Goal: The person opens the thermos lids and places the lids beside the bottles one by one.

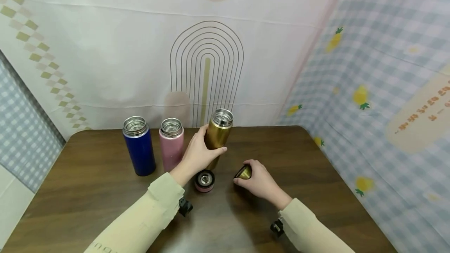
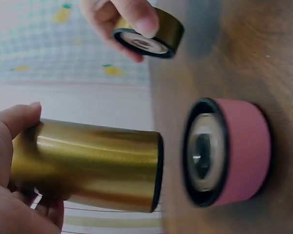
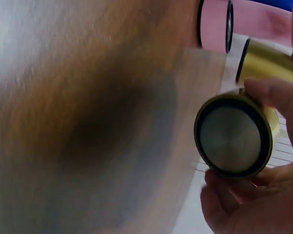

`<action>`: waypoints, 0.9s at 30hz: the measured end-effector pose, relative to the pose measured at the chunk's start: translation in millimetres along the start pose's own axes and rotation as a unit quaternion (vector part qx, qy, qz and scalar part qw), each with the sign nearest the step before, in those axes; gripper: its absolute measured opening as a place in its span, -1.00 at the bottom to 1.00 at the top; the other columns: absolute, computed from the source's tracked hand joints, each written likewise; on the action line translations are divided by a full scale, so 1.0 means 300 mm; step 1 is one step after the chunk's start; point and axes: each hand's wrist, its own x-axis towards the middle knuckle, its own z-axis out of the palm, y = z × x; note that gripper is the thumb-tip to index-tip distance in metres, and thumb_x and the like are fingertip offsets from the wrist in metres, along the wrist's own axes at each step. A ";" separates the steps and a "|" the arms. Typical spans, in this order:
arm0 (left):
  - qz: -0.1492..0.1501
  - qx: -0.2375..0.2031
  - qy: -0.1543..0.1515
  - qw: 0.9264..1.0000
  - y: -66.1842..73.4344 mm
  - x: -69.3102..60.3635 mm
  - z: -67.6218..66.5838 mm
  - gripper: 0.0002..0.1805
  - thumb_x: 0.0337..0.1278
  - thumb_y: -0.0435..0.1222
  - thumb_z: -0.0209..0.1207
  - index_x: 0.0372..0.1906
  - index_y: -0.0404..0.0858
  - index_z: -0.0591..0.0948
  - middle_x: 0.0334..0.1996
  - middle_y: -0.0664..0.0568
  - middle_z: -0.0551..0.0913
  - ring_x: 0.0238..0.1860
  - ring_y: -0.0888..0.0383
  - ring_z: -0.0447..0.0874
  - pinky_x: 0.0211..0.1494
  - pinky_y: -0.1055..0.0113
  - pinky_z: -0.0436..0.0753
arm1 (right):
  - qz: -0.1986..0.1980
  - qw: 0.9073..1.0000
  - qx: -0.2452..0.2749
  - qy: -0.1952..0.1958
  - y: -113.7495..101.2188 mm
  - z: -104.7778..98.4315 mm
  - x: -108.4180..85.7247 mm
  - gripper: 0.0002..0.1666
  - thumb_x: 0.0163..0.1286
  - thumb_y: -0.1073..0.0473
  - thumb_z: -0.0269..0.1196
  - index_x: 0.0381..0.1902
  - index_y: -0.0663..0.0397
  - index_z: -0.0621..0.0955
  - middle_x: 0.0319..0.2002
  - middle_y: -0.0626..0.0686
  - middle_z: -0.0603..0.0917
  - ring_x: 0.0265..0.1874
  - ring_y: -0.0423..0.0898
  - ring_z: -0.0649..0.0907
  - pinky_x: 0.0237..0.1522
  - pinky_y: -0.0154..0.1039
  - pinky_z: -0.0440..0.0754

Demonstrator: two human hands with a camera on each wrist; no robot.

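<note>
My left hand (image 1: pixel 198 152) grips a gold thermos bottle (image 1: pixel 217 134) round its body, its steel mouth uncovered and tilted slightly right. In the left wrist view the gold bottle's (image 2: pixel 97 163) black-edged base stands apart from the table. The right hand (image 1: pixel 260 179) pinches the gold lid (image 1: pixel 245 172) by its rim, above the table to the right of the bottle. That lid's (image 3: pixel 232 137) flat round face shows in the right wrist view. Upside down on the table, near the left hand, lies a pink lid (image 1: pixel 204 181), its inner side up.
A blue thermos bottle (image 1: pixel 140 149) and a pink thermos bottle (image 1: pixel 171 147) stand upright without lids, left of the left hand. The brown wooden table (image 1: pixel 88 190) reaches back to a white patterned cloth (image 1: pixel 116 61). A checked cloth (image 1: pixel 369 61) hangs on the right.
</note>
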 end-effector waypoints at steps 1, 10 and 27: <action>-0.005 -0.002 0.002 1.000 -0.012 0.004 0.005 -0.04 -0.15 0.03 0.46 0.38 -0.13 0.26 0.11 -0.05 0.49 0.11 0.03 0.45 0.16 0.00 0.44 | 0.001 1.000 0.002 0.001 -0.003 0.009 0.002 -0.20 0.12 -0.09 0.44 0.22 0.18 0.45 -0.03 0.08 0.52 -0.19 -0.07 0.52 -0.20 -0.12 0.53; -0.047 -0.005 0.023 0.999 -0.117 -0.003 0.003 0.01 -0.08 -0.04 0.45 0.43 -0.25 0.16 0.25 -0.12 0.40 0.24 -0.03 0.39 0.26 0.00 0.36 | -0.011 0.999 0.043 -0.027 -0.035 0.086 0.027 -0.20 0.12 -0.02 0.44 0.19 0.29 0.41 -0.04 0.13 0.52 -0.16 -0.04 0.58 -0.15 -0.08 0.56; -0.067 0.068 -0.056 0.994 -0.066 -0.128 -0.023 0.08 0.07 0.02 0.34 0.52 -0.24 -0.05 0.44 -0.20 0.14 0.39 -0.07 0.18 0.37 0.01 0.22 | -0.041 0.999 0.019 -0.019 0.001 0.098 0.032 -0.06 0.16 -0.03 0.43 0.37 0.18 0.26 0.26 0.20 0.37 0.19 0.10 0.46 0.12 0.06 0.45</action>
